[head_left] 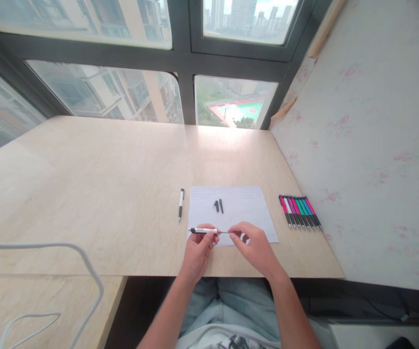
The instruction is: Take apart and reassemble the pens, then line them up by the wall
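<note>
My left hand (199,249) is closed around a white pen barrel (202,230) with a black end, held level over the near edge of a white paper sheet (245,206). My right hand (250,245) pinches a thin refill (224,232) that sticks out of the barrel's right end. Two small black pen parts (218,206) lie on the sheet just beyond my hands. A whole white and black pen (180,204) rests on the desk left of the sheet.
A row of several pens (300,211) in pink, green, blue and white lies on the beige desk (85,194) near the right wall (376,145). Windows run along the far edge. A white cable (85,271) loops at the lower left.
</note>
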{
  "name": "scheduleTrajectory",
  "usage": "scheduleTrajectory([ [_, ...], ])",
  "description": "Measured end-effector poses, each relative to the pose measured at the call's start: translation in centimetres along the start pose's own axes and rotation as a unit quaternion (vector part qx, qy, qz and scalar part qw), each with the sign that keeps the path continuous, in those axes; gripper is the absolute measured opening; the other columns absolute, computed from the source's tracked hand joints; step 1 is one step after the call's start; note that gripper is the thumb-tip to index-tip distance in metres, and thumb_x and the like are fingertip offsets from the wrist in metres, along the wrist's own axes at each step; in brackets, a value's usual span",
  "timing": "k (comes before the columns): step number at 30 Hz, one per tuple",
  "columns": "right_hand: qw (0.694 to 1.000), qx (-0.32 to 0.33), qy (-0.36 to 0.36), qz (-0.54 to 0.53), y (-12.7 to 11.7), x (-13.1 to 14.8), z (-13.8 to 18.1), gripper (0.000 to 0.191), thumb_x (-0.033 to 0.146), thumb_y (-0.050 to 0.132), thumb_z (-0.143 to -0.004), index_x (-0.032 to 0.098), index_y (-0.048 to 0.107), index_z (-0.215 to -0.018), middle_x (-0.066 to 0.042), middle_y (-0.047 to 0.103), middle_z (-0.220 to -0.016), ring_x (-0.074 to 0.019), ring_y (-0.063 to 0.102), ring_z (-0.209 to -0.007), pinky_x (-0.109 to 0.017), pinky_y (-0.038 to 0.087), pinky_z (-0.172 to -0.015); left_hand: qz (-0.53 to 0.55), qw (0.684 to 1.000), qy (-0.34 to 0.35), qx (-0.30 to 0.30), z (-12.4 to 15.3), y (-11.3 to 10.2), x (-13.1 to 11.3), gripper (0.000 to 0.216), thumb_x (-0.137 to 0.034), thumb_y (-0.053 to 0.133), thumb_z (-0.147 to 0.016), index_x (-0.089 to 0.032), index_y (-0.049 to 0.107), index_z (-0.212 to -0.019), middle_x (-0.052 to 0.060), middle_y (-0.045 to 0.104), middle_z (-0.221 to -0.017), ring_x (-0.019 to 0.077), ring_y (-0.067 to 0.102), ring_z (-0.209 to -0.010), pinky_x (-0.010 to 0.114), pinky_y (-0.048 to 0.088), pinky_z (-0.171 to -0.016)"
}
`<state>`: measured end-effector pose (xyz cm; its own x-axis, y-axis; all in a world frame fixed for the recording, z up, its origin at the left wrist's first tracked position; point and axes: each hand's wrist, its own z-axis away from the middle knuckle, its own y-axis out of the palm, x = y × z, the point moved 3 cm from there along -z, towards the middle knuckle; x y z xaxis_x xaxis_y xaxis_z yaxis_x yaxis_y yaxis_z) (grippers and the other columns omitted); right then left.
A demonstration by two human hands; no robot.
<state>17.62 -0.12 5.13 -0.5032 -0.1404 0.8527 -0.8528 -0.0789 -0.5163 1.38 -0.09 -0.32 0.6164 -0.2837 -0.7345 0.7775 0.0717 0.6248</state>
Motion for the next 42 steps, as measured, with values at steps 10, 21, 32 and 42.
scheduleTrajectory([
  [10, 1.0, -0.01, -0.004, -0.008, 0.0, 0.1, 0.0, 0.015, 0.017, 0.054, -0.085, 0.022, 0.067, -0.088, -0.002, 0.068, -0.085, -0.0154, 0.062, -0.075, -0.025, 0.049, -0.062, -0.023, 0.999, -0.009, 0.024, 0.0, -0.2, 0.2, 0.014, -0.021, 0.071, -0.079, -0.014, 0.07, -0.091, 0.005, 0.069, -0.085, 0.0114, 0.059, -0.074, 0.022, 0.045, -0.071],
  [21, 1.0, -0.001, 0.0, -0.005, 0.2, 0.0, 0.1, 0.018, 0.014, 0.056, -0.083, 0.022, 0.066, -0.096, -0.002, 0.068, -0.09, -0.0145, 0.063, -0.076, -0.025, 0.049, -0.062, -0.005, 1.0, -0.023, 0.015, -0.1, -0.4, 0.1, 0.015, -0.02, 0.072, -0.078, -0.014, 0.069, -0.091, 0.006, 0.069, -0.084, 0.0111, 0.059, -0.071, 0.022, 0.045, -0.067],
  [32, 0.999, -0.015, -0.011, 0.041, -0.5, 0.8, 0.1, 0.015, 0.013, 0.054, -0.085, 0.022, 0.066, -0.087, -0.002, 0.065, -0.084, -0.0158, 0.06, -0.077, -0.025, 0.048, -0.061, 0.027, 0.999, -0.03, 0.018, -0.3, -0.5, 0.3, 0.015, -0.02, 0.072, -0.078, -0.015, 0.068, -0.092, 0.006, 0.07, -0.088, 0.0096, 0.06, -0.07, 0.02, 0.046, -0.066],
  [42, 0.998, -0.024, -0.034, 0.039, -0.2, 1.1, 0.0, 0.014, 0.013, 0.055, -0.084, 0.021, 0.066, -0.085, -0.002, 0.064, -0.081, -0.0156, 0.061, -0.076, -0.024, 0.048, -0.06, 0.016, 0.999, -0.027, 0.019, -0.2, -0.5, 0.3, 0.016, -0.017, 0.074, -0.076, -0.014, 0.07, -0.091, 0.006, 0.071, -0.087, 0.0094, 0.06, -0.07, 0.02, 0.046, -0.067],
])
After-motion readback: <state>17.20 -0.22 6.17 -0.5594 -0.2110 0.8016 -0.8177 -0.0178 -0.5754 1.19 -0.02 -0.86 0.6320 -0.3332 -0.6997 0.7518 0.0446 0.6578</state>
